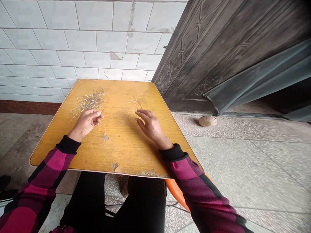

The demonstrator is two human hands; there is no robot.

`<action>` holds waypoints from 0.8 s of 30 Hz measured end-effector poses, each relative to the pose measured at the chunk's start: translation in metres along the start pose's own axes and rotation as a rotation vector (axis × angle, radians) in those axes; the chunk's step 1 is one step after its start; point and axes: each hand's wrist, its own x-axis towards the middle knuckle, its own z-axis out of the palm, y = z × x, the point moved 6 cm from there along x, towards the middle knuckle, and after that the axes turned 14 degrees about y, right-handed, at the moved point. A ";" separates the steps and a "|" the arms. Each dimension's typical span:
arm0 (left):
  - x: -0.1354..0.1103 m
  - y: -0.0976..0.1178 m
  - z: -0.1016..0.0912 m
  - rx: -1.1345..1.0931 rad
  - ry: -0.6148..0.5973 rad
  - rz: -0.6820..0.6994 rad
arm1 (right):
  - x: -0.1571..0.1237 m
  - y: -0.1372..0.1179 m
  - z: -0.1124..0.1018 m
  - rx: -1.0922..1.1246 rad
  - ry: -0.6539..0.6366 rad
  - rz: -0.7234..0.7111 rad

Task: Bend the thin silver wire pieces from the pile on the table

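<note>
My left hand (87,121) is closed in a pinch over the left part of the yellow wooden table (126,145). A thin wire-like strand (103,111) shows at its fingertips. Just beyond that hand lies a loose heap of thin, silvery-brown strands (89,101), spread in several directions. My right hand (149,123) hovers over the right half of the table, fingers apart and holding nothing. A few similar strands (134,101) lie together a little past its fingertips, apart from the heap. Whether the strands are metal wire or dry stalks is hard to tell.
Behind the table stands a white tiled wall (81,42). To the right are a dark carved door (201,58) and a grey-green curtain (262,71), with a worn ball (207,121) on the floor. Part of an orange seat (178,194) shows under my right arm.
</note>
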 end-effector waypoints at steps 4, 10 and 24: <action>-0.012 -0.029 0.021 -0.096 -0.088 -0.294 | 0.003 -0.038 -0.010 0.225 0.016 -0.033; -0.026 -0.066 0.039 -0.015 -0.221 -0.548 | -0.003 -0.076 -0.006 0.477 -0.180 -0.066; -0.020 -0.036 0.036 0.327 -0.259 -0.078 | -0.016 -0.025 0.023 0.604 -0.297 0.746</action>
